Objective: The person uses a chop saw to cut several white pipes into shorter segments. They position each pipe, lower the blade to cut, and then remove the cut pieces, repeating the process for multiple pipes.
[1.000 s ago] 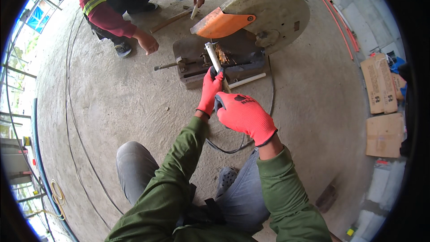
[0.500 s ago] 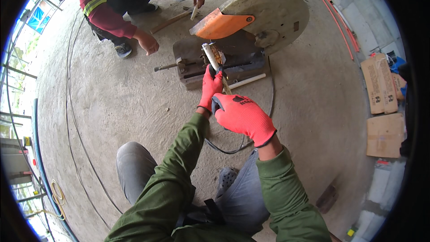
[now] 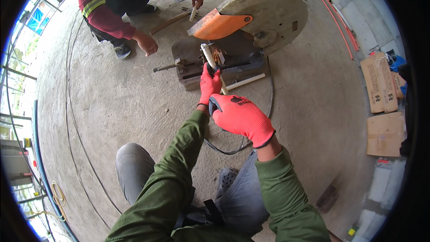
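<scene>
My left hand (image 3: 210, 83), in a red glove with dark fingertips, is closed round a white pipe (image 3: 208, 55). The pipe tilts up and away, its far end over the base of a cut-off saw (image 3: 268, 15). Behind it show thin orange streaks that I cannot identify. Just nearer to me, my right hand (image 3: 242, 119), gloved alike, is closed with its thumb against the fingers. A narrow pale piece (image 3: 224, 86) shows between the hands; whether it belongs to the same pipe, or what the right fingers grip, is hidden.
Another white pipe (image 3: 246, 82) lies beside the saw's metal base (image 3: 188, 74). A black cable (image 3: 230, 152) curves below my hands. A crouching person (image 3: 112, 13) at the far left holds a short pale piece. Cardboard boxes (image 3: 385, 134) stand along the right wall.
My right hand has shifted slightly left, closer to my left hand. The pale piece between the hands looks shorter and lies differently. The left hand keeps its grip.
</scene>
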The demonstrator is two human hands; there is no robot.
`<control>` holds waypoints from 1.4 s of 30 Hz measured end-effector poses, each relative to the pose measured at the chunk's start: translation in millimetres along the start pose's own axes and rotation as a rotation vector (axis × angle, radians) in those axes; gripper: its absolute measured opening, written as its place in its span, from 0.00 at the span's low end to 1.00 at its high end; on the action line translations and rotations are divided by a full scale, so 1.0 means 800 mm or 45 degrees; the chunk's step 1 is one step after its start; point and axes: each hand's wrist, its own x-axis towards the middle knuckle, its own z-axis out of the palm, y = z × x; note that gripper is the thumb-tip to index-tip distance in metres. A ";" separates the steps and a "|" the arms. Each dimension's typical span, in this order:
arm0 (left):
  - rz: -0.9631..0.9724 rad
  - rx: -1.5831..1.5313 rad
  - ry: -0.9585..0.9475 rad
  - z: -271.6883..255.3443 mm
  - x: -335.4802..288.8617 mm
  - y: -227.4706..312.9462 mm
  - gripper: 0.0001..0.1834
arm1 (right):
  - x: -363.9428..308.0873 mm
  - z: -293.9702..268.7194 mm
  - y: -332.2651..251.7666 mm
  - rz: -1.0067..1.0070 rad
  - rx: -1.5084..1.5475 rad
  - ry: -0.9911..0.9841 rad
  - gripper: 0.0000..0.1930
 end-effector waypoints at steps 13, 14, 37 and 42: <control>-0.011 0.107 -0.040 0.000 0.013 -0.004 0.31 | 0.001 -0.003 -0.005 -0.022 0.021 -0.007 0.12; -0.012 0.117 -0.033 0.000 0.013 -0.005 0.31 | 0.001 -0.002 -0.005 -0.032 0.022 -0.007 0.12; -0.028 0.133 -0.050 0.007 0.012 -0.010 0.27 | 0.004 0.006 0.007 -0.098 0.050 0.005 0.14; -0.003 0.151 -0.012 0.005 0.013 -0.016 0.26 | 0.002 -0.001 -0.001 -0.068 0.035 -0.024 0.13</control>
